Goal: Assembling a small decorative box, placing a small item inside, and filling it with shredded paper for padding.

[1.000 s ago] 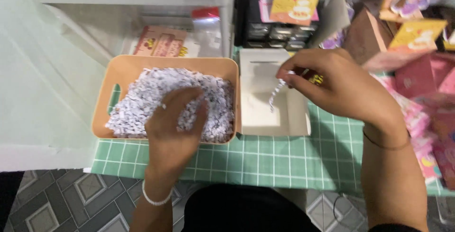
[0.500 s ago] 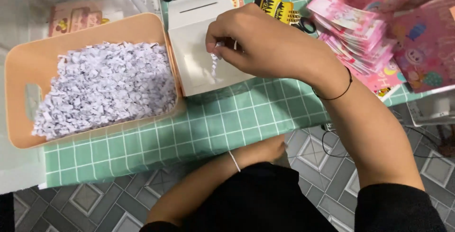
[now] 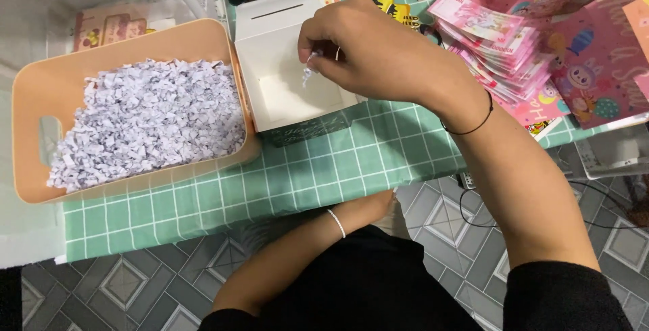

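A shred of paper [image 3: 309, 74] is pinched by the right hand [image 3: 368, 50] over the white box [image 3: 284, 94] — centre top; the left hand [image 3: 375, 204] is half hidden under the table [image 3: 304, 169], fingers not to be told.

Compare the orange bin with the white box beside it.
The orange bin is larger and heaped with shredded white paper; the white box is smaller and nearly empty. The bin has rounded corners and a handle slot; the box is square-cornered cardboard. The right hand hangs over the box only. Both sit open-topped on the green checked cloth.
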